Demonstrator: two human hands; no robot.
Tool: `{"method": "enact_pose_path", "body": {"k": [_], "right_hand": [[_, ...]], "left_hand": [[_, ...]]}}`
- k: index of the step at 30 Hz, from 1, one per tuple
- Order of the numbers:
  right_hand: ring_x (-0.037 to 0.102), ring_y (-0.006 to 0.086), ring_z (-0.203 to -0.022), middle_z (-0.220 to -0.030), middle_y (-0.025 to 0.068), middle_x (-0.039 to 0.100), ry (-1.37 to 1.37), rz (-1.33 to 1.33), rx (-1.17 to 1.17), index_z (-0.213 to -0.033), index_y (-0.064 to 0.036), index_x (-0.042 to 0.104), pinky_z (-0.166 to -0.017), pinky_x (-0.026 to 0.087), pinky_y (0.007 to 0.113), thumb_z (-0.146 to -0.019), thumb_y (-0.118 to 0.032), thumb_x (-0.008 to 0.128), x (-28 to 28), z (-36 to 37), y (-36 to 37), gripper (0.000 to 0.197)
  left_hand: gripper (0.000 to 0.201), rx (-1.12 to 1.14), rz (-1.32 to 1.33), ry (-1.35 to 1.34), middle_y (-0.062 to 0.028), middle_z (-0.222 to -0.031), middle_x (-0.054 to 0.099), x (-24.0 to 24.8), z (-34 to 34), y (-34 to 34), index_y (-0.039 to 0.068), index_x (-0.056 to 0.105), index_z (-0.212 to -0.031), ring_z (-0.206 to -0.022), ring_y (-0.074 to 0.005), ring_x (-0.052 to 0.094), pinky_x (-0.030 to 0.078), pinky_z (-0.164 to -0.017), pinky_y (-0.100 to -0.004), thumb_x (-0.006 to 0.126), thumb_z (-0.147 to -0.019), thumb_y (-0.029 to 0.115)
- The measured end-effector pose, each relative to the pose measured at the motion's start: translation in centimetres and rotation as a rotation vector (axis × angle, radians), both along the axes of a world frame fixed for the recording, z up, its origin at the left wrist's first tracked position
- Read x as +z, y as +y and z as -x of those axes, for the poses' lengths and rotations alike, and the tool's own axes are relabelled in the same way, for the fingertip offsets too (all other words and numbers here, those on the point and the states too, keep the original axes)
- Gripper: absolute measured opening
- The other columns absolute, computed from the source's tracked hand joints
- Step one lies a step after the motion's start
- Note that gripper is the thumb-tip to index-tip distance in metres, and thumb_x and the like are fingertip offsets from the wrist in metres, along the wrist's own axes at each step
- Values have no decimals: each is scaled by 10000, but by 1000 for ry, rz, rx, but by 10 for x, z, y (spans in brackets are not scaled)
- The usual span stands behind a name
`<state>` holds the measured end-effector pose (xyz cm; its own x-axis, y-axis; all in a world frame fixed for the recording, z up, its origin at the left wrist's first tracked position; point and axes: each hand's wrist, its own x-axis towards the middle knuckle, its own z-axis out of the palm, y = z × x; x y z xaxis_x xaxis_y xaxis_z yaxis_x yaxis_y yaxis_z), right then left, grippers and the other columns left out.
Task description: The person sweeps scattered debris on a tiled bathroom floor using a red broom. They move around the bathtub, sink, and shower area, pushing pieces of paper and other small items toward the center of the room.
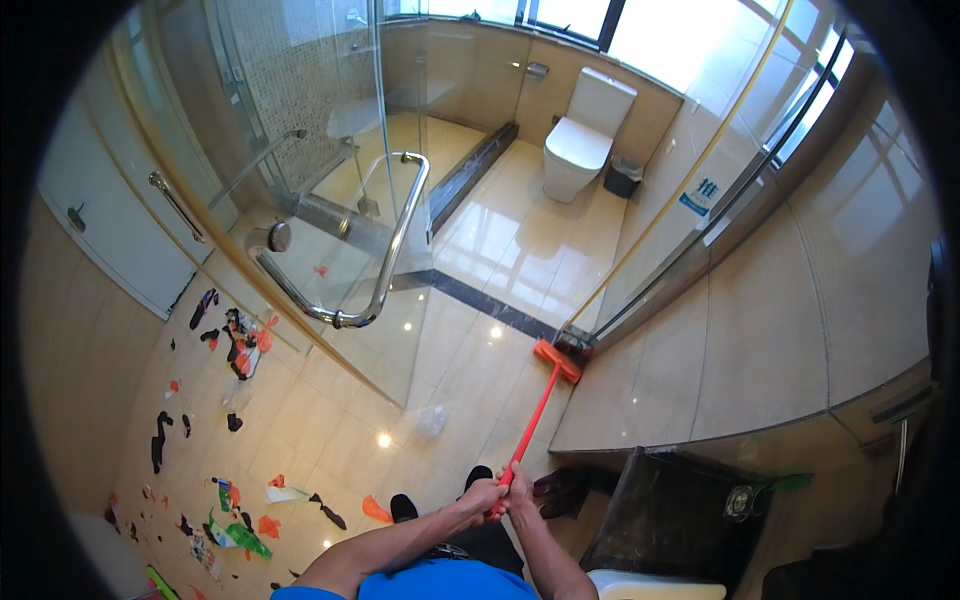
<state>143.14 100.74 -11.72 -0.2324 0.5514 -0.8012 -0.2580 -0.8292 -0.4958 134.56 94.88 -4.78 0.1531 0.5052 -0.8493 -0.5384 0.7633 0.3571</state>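
Note:
Both hands are closed round the red handle of a broom [532, 425]. My left hand [485, 499] and my right hand [518, 489] sit close together near the handle's upper end, just in front of my body. From there the handle slants away to the right. Its orange-red head [557, 361] rests on the tiled floor in the corner, where the dark threshold [490, 303] meets the right-hand wall and glass panel. The dark bristles are partly hidden against that corner. On the floor left of the handle lies a clear plastic piece [430, 420].
A glass door [330, 360] with a curved metal handle [385, 285] stands open at left. Torn scraps, a green wrapper [240, 538] and black pieces [160, 442] litter the left floor. Beyond the threshold are a toilet [577, 145] and bin [624, 178]. Dark shoes [562, 492] sit right of me.

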Motion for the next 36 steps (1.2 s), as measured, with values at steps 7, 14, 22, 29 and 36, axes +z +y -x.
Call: {"method": "enact_pose_path", "body": {"k": [7, 14, 22, 29, 36], "right_hand": [[505, 194, -580, -723, 88, 527, 59, 18, -2, -960, -30, 440, -486, 445, 309, -872, -397, 434, 35, 7, -61, 377], [491, 167, -561, -724, 80, 522, 122, 110, -107, -945, -27, 455, -466, 428, 269, -877, -395, 426, 50, 19, -103, 376], [507, 195, -621, -705, 87, 520, 164, 85, -63, -902, -27, 453, -542, 457, 310, -873, -360, 442, 22, 19, -61, 335], [498, 184, -563, -665, 82, 520, 65, 58, -41, -909, -24, 459, -494, 439, 299, -854, -365, 449, 13, 11, -7, 346], [468, 173, -520, -631, 66, 498, 69, 45, -1, -946, -22, 453, -449, 409, 293, -827, -364, 453, -10, -4, 22, 362]], "left_hand": [[138, -43, 62, -75, -26, -577, 485, 32, 19, -46, 83, 487, -841, -424, -116, 460, 394, -341, -239, 423, -881, 199], [86, -52, 73, -133, -22, -583, 485, 60, 32, -84, 108, 476, -875, -427, -115, 462, 389, -344, -246, 421, -876, 174], [78, -56, 44, -61, -20, -566, 482, 52, 38, -44, 107, 474, -855, -418, -112, 455, 379, -330, -241, 434, -870, 173], [98, 8, 19, -17, -31, -533, 461, 32, 16, 1, 72, 461, -827, -377, -120, 430, 364, -310, -240, 416, -863, 151], [150, 1, -18, -15, -23, -556, 479, 12, 0, 20, 65, 484, -818, -396, -109, 448, 380, -325, -234, 427, -880, 190]]}}
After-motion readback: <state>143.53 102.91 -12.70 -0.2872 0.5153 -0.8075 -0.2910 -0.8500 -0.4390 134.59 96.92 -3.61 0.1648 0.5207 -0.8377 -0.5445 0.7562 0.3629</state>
